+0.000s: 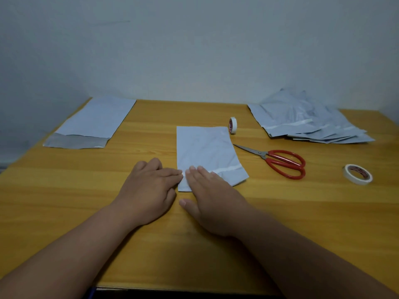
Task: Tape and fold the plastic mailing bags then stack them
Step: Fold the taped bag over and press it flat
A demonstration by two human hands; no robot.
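Centrally, bag (pixel 207 152) flat on worktop (pixel 151 130), long axis running away from person, taped flap end nearest. Right hand (pixel 212 195) flat, fingers straight, pressing near-left corner. Left hand (pixel 149 188) relaxed, fingertips touching bag's left edge, grasping nothing.

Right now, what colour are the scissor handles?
Red. The scissors lie on the table right of the bag; the head view shows them best.

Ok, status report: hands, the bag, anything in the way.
Left hand and right hand open, pressing the mailing bag's near edge. Bag flat, centre table. Scissors just right, clear.
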